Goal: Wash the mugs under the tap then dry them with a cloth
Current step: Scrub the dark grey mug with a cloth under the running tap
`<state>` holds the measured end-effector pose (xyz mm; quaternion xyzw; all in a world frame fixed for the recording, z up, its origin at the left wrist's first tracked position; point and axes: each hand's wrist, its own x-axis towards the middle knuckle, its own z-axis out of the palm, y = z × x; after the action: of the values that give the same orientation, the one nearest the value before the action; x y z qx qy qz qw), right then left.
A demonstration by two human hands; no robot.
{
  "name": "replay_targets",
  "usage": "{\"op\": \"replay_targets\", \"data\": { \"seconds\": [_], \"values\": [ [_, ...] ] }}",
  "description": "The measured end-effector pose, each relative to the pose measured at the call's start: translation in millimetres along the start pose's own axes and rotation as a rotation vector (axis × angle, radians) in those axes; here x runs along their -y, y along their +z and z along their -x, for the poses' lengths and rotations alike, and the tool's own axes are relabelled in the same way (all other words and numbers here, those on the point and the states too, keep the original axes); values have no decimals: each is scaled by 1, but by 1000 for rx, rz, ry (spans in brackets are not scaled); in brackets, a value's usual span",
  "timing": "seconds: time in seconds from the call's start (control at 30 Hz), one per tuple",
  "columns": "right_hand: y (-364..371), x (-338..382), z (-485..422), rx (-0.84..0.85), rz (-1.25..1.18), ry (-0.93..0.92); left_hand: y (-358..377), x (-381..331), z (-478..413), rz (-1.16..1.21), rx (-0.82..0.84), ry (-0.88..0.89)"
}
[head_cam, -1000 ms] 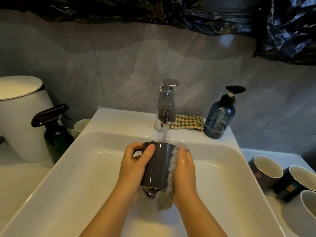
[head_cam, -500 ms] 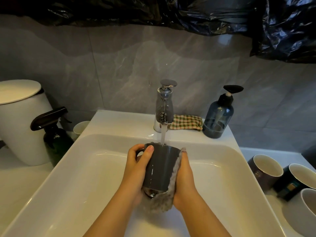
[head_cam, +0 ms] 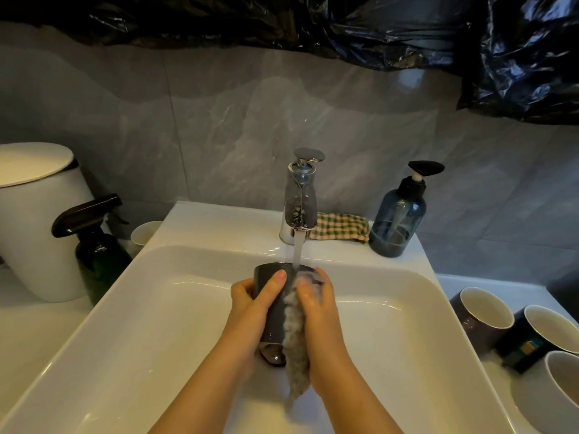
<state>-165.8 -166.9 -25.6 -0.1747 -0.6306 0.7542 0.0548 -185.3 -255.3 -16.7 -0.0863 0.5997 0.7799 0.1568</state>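
A dark grey mug (head_cam: 275, 311) stands upright over the white sink (head_cam: 391, 324), right under the running tap (head_cam: 300, 198). My left hand (head_cam: 255, 303) grips the mug's left side, thumb across the front. My right hand (head_cam: 316, 303) holds a wet grey sponge cloth (head_cam: 296, 343) against the mug's right side, its fingertips curled over the rim. The cloth hangs down below the mug. Water falls onto the rim. A checked cloth (head_cam: 340, 227) lies behind the tap.
Three mugs lie on the counter at right: a dark one (head_cam: 479, 314), a navy one (head_cam: 539, 336) and a white one (head_cam: 560, 389). A blue soap pump (head_cam: 398, 220) stands right of the tap. At left are a green spray bottle (head_cam: 97, 249), a white bin (head_cam: 37, 220) and a small white cup (head_cam: 145, 233).
My right hand has slid the cloth up the mug's side to the rim and curled over it. The mug has turned slightly in my left hand.
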Motion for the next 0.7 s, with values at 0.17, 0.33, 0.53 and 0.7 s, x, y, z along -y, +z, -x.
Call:
{"op": "replay_targets", "data": {
  "seconds": [0.17,0.33,0.53,0.7],
  "values": [
    [1,6,4,-154,248,-179,-7,-1,2,-48,54,-58],
    [-4,-1,-6,-26,-34,43,-3,1,-1,-7,55,-108],
    [6,-6,0,-60,224,-196,-8,1,-3,12,-19,-60],
    [-4,8,-3,-57,-65,87,-6,3,-5,48,-8,-105]
  ]
}}
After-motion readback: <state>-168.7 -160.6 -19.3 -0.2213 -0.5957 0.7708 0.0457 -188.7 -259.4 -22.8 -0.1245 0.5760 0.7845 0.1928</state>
